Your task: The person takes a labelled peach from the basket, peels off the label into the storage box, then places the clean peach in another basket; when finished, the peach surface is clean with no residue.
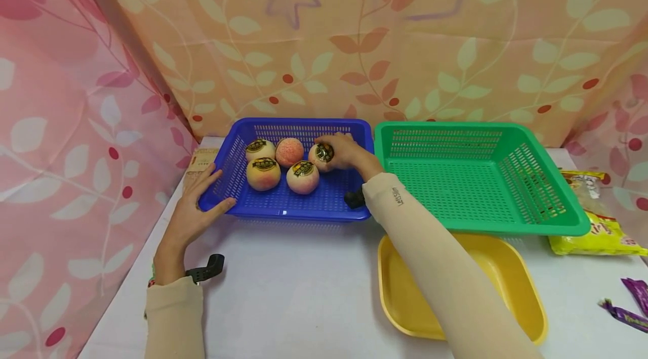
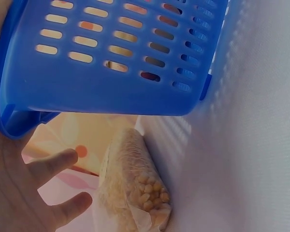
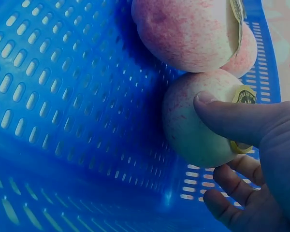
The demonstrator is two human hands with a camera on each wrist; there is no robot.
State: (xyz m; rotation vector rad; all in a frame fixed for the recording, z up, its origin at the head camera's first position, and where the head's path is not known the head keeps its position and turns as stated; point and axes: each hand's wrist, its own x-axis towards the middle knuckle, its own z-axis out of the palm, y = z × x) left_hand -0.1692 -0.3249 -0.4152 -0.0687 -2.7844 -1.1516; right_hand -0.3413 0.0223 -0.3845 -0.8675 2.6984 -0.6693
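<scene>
Inside the blue basket [image 1: 304, 207], my right hand [image 1: 344, 151] grips a peach [image 1: 320, 165] with a black-and-gold sticker. In the right wrist view the thumb lies over this pale pink peach [image 3: 183, 121], fingers on its far side. It touches another peach [image 3: 183, 34]. Several more peaches sit left of it: a bare pink peach [image 1: 289, 152] at the back and stickered ones such as the front-left peach [image 1: 263, 176]. My left hand [image 1: 194, 207] spreads its fingers at the basket's left rim, thumb near the front corner.
A green basket [image 1: 506, 227] stands right of the blue one, with a yellow tray [image 1: 491, 252] in front, partly under my right forearm. Snack bags [image 1: 597, 235] and purple wrapped sweets [image 1: 625, 314] lie far right. A clear bag [image 2: 135, 188] lies beyond the blue basket's left side.
</scene>
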